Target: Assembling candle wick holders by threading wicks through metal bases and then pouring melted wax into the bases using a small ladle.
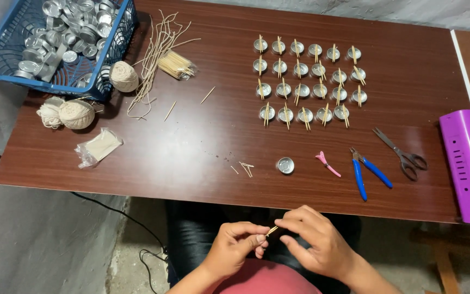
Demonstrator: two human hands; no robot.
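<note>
While both hands meet at the lower centre of the frame, the left hand point(239, 246) and right hand point(314, 245) pinch a small wooden stick point(271, 231) between fingertips. Above them, a single metal cup point(285, 165) sits on the brown table point(191, 147), near pink clip point(327, 163).

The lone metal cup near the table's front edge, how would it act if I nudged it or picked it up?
The lone metal cup looks thin and shallow, so probably very light. Sitting flat, it would likely slide on the smooth table rather than tip. Its thin wall may dent if squeezed.
</note>
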